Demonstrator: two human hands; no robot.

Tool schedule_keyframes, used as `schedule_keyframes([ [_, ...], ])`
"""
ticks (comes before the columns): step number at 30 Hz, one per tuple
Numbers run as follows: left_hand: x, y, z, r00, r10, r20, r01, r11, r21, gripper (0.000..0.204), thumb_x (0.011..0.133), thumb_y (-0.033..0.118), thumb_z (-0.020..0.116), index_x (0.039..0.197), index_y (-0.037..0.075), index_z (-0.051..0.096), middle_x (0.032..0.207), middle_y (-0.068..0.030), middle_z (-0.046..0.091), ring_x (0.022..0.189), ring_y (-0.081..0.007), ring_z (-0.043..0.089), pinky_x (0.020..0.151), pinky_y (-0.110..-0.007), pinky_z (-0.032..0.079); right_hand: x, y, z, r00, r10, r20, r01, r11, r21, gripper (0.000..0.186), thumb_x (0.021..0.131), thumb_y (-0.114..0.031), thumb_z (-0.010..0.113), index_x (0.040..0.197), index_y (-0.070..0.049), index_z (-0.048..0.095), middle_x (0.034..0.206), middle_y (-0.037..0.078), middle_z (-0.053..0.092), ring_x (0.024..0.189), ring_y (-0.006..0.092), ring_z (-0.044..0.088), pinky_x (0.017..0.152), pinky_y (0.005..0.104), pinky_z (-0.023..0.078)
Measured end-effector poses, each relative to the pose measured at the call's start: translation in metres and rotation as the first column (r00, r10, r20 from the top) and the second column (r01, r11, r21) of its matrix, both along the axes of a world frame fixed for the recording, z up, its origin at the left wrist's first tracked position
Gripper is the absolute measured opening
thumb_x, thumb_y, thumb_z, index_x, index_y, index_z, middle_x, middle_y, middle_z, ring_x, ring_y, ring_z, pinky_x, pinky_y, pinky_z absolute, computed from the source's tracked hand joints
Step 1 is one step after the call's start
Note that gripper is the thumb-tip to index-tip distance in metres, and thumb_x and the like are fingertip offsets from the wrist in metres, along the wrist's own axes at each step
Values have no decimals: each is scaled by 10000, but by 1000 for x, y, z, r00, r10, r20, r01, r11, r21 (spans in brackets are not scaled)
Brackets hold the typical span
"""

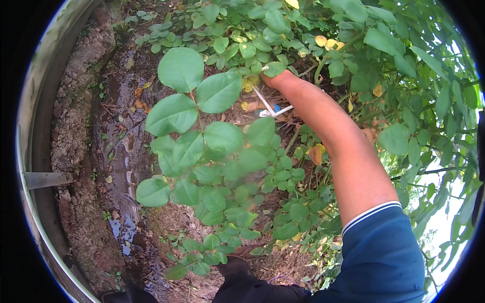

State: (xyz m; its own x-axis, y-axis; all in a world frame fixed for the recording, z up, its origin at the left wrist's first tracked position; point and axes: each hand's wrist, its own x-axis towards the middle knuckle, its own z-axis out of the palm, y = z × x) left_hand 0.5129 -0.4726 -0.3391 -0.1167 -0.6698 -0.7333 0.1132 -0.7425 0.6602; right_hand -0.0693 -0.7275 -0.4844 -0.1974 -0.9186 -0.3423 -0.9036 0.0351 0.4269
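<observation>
The right hand (277,76) reaches deep into the rose bush (222,151), its fingers hidden by leaves; whether the grip is spread or pinching cannot be told. A white-handled tool (270,107), likely pruners, shows just below the wrist, above the wet soil (121,141). Judgement: part the foliage for a clear view, and keep the forearm off the stems. The left hand is out of view.

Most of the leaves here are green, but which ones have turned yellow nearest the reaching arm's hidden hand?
The small yellow leaves just left of the wrist of the right arm, above the white tool handles. Other yellow leaves sit higher up.
</observation>
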Motion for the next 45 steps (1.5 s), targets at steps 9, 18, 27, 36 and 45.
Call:
schedule_keyframes([
  [9, -2, -6, 6, 1000, -1, 26, 1, 1000, -23, 349, 988, 276, 495, 836, -16, 610, 560, -76, 588, 367, -61, 384, 359, -202, 259, 3, -8, 1, 999, -34, 1, 34, 999, 16, 292, 905, -225, 460, 1129, -121, 614, 1148, 151, 622, 1049, 328, 594, 880, 435, 470],
  [18, -12, -13, -4, 995, -18, 100, 34, 988, -153, 336, 986, 263, 502, 849, -21, 617, 569, -70, 593, 378, -55, 387, 366, -201, 267, 5, -10, 5, 993, -108, 47, 108, 994, 13, 310, 905, -246, 455, 1135, -113, 614, 1170, 149, 614, 1062, 323, 593, 896, 425, 469],
  [27, -15, -17, -5, 985, 57, 160, -30, 986, -162, 323, 984, 250, 509, 863, -27, 624, 579, -63, 598, 388, -49, 391, 373, -199, 275, 0, -12, 12, 991, -133, 10, 131, 988, 82, 330, 905, -267, 450, 1142, -105, 614, 1193, 147, 606, 1075, 318, 592, 912, 414, 468],
  [36, -17, -18, -1, 982, 22, 186, -4, 995, -96, 311, 982, 237, 516, 877, -32, 631, 588, -57, 603, 399, -43, 394, 379, -198, 283, 5, -11, 19, 995, -104, -15, 105, 985, 135, 352, 906, -288, 445, 1149, -97, 614, 1216, 145, 597, 1088, 314, 590, 927, 403, 467],
  [45, -16, -10, 2, 983, -18, 183, 24, 999, -29, 302, 982, 223, 515, 888, -36, 636, 603, -58, 614, 409, -37, 399, 385, -196, 288, -13, -49, 35, 963, 253, -91, -269, 887, -376, 272, 869, -263, 486, 1032, -129, 658, 1105, 154, 647, 1021, 322, 619, 895, 417, 488],
])
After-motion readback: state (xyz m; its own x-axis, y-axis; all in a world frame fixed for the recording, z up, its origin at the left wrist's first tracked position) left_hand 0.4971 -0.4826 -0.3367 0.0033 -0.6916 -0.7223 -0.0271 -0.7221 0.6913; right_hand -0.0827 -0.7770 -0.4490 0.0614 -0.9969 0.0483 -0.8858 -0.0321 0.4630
